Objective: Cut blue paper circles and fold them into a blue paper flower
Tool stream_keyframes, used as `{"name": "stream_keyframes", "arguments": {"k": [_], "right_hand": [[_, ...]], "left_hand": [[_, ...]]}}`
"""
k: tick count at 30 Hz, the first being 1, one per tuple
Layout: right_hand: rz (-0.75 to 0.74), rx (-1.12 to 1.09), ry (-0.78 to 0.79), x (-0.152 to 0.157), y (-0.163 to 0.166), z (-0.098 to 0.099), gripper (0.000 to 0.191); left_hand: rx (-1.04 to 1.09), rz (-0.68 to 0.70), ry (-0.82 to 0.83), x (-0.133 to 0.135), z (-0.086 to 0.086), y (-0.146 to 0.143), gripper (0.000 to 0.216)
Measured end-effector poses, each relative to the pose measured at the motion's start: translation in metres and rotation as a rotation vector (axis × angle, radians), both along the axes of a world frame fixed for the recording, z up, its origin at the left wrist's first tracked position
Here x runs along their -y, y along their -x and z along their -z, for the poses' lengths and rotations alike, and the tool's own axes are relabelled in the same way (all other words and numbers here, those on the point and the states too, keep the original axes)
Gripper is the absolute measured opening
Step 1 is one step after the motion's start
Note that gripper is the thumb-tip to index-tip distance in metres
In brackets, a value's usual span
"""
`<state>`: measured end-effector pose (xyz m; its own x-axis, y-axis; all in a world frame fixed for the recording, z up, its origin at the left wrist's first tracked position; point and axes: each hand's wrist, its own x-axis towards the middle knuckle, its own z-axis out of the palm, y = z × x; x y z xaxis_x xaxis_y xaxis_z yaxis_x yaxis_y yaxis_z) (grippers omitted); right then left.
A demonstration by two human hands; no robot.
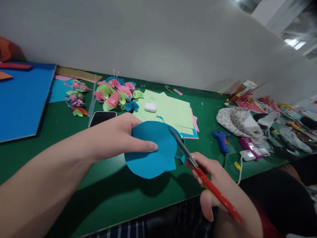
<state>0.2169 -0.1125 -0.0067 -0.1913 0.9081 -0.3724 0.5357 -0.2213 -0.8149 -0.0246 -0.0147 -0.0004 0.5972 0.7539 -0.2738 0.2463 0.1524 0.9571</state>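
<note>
A round piece of blue paper (148, 165) is pinched in my left hand (123, 135), with the thumb lying on top and the fingers underneath. My right hand (210, 178) grips red-handled scissors (208, 183), whose blades meet the paper's right edge. Along that edge the outline is partly trimmed, and a thin curled strip hangs beside the blades. A small uncut corner juts out at the lower right. Behind the paper lies a stack of light green sheets (170, 109), with a white earbud case (150, 107) on it.
Paper flowers (116, 92) and a dark-screened phone (102, 118) lie left of the stack. A blue board (19, 102) covers the far left. On the right are a blue glue gun (221, 140), a patterned cloth (237, 122) and a purple box (250, 147). A wall (148, 43) backs the table.
</note>
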Motion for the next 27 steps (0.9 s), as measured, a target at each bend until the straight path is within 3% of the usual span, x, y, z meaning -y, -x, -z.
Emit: {"name": "stream_keyframes", "arguments": {"k": [5, 10, 13, 16, 18, 22, 27], "right_hand": [[-0.049, 0.043, -0.014, -0.001, -0.004, 0.0, 0.054], [-0.148, 0.055, 0.016, 0.006, -0.045, 0.005, 0.059], [-0.08, -0.056, -0.049, 0.009, -0.063, 0.007, 0.055], [0.212, -0.287, -0.339, 0.005, -0.047, 0.01, 0.04], [0.3, -0.36, -0.528, -0.003, -0.024, 0.016, 0.034], [0.103, -0.237, -0.531, -0.016, 0.012, 0.026, 0.032], [-0.035, -0.1, -0.51, -0.016, 0.02, 0.029, 0.027]], "left_hand": [[-0.003, 0.008, -0.029, 0.0, 0.0, 0.0, 0.033], [-0.041, 0.014, -0.055, -0.003, 0.001, 0.002, 0.03], [-0.082, 0.06, -0.094, -0.003, 0.003, -0.001, 0.03], [-0.257, 0.134, -0.187, 0.002, 0.007, -0.009, 0.035], [-0.371, 0.204, -0.279, 0.008, 0.01, -0.017, 0.036], [-0.461, 0.3, -0.412, 0.021, 0.014, -0.028, 0.031], [-0.479, 0.365, -0.449, 0.023, 0.015, -0.031, 0.024]]}}
